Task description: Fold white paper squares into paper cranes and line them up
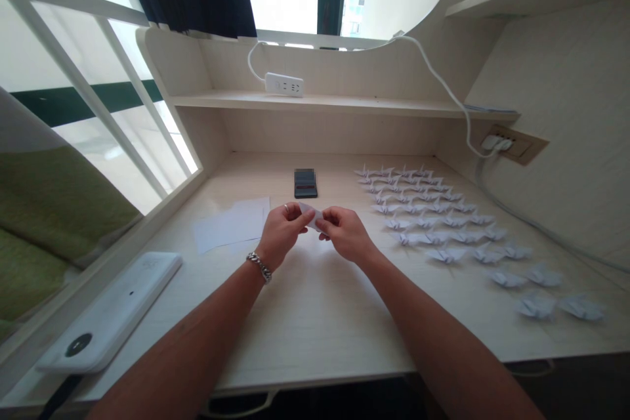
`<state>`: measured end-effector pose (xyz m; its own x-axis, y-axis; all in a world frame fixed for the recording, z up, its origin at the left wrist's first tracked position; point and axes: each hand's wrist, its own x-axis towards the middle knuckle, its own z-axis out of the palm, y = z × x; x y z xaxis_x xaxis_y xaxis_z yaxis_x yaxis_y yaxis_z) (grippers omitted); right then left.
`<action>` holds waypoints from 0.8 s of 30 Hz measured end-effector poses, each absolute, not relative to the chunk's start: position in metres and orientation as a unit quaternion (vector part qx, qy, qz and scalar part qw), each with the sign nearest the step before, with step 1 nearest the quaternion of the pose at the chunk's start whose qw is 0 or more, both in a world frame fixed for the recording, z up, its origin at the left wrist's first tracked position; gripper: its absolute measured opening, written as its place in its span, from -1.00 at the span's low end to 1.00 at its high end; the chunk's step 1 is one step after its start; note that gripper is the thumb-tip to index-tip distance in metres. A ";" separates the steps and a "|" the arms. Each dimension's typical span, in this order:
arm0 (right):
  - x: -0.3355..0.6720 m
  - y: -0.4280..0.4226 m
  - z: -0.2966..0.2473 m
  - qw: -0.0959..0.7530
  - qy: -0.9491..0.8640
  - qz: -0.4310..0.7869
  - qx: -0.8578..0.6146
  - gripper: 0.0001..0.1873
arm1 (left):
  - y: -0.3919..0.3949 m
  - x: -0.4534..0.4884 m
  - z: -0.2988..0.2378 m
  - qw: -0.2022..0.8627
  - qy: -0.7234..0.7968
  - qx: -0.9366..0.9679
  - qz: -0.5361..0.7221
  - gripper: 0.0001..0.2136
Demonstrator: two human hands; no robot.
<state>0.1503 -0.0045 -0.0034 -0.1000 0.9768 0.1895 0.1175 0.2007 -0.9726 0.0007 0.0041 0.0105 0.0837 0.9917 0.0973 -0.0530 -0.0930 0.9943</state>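
Between my hands is a small folded piece of white paper [312,215], held up above the middle of the desk. My left hand [284,228], with a ring and a chain bracelet, pinches its left side between thumb and fingers. From the other side my right hand [344,231] grips the lower right corner, thumb on top. My fingers cover part of the folds. Left of my hands lie flat sheets of white paper [231,224]. Several rows of folded white paper cranes [428,220] stand on the right half of the desk.
Just beyond my hands a dark phone-like device [306,184] lies on the desk [315,328]. A white oblong device [113,315] with a round dark button sits at the left edge. A power strip [284,84] rests on the back shelf; its cable runs to a wall socket [516,143].
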 end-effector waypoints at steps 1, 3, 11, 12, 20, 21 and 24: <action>0.151 -0.005 -0.002 0.490 -0.608 0.419 -0.464 -0.89 | 0.004 0.001 0.011 0.508 0.443 0.527 0.518 -0.71; 0.153 -0.005 0.000 0.497 -0.612 0.402 -0.465 -0.92 | 0.005 0.000 0.012 0.503 0.447 0.511 0.536 -0.71; 0.162 0.005 0.001 0.597 -0.506 0.429 -0.451 -0.73 | 0.007 -0.004 0.015 0.521 0.432 0.487 0.551 -0.70; 0.164 0.006 0.002 0.607 -0.493 0.430 -0.452 -0.71 | 0.006 -0.004 0.015 0.523 0.429 0.498 0.542 -0.71; 0.164 0.001 0.003 0.601 -0.546 0.388 -0.437 -0.75 | 0.004 -0.005 0.017 0.495 0.426 0.580 0.487 -0.75; 0.164 0.001 0.003 0.601 -0.539 0.401 -0.433 -0.75 | 0.004 -0.004 0.017 0.488 0.430 0.580 0.490 -0.76; 0.165 0.003 0.006 0.614 -0.501 0.435 -0.429 -0.69 | 0.004 -0.005 0.018 0.482 0.439 0.565 0.505 -0.76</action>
<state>0.1646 0.0027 0.0056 0.1209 0.9628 0.2416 -0.1037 0.2543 -0.9616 -0.0053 0.0043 0.0184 0.1033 0.9836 0.1478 0.0095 -0.1495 0.9887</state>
